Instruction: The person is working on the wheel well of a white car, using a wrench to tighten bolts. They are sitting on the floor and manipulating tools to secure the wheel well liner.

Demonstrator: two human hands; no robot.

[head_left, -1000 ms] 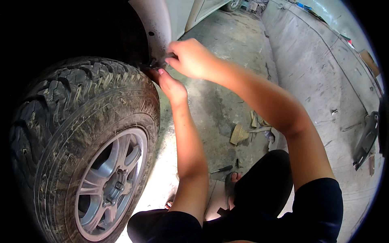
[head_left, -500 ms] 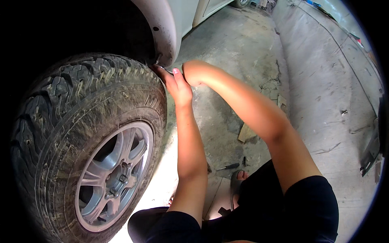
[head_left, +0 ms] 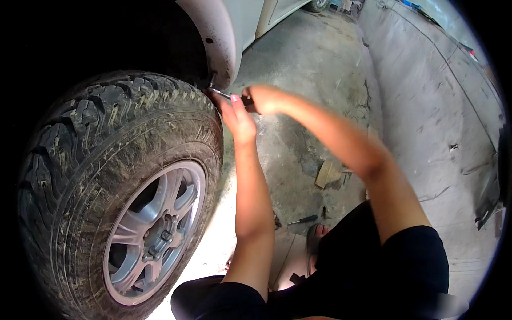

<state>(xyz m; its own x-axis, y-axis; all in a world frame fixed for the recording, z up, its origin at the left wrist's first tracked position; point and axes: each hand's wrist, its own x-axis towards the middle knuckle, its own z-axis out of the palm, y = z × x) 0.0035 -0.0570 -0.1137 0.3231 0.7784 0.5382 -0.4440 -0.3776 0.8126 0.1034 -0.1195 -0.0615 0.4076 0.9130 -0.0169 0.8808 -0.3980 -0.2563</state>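
Observation:
A big knobbly tyre (head_left: pixel 106 138) on a silver alloy wheel (head_left: pixel 152 234) fills the left side, under a white wheel arch (head_left: pixel 221 42). My right hand (head_left: pixel 264 98) is closed on the dark handle of a thin metal tool (head_left: pixel 226 96), a screwdriver by its look. Its shaft points left into the gap between the tyre's top and the lower edge of the arch. My left hand (head_left: pixel 237 117) lies just beneath the shaft, fingers against the tyre's shoulder and close to the tool's tip. Whether the left hand grips anything cannot be told.
The concrete floor (head_left: pixel 320 69) is stained and cracked. A piece of cardboard (head_left: pixel 328 173) lies on it to the right of my arms. A small dark-handled tool (head_left: pixel 304 220) rests near my knee. A dark metal part (head_left: pixel 488 197) sits at the far right.
Both hands dropped slightly and the view moved closer to the wheel. The right hand has pulled back to the right, so the tool's shaft now shows between it and the arch.

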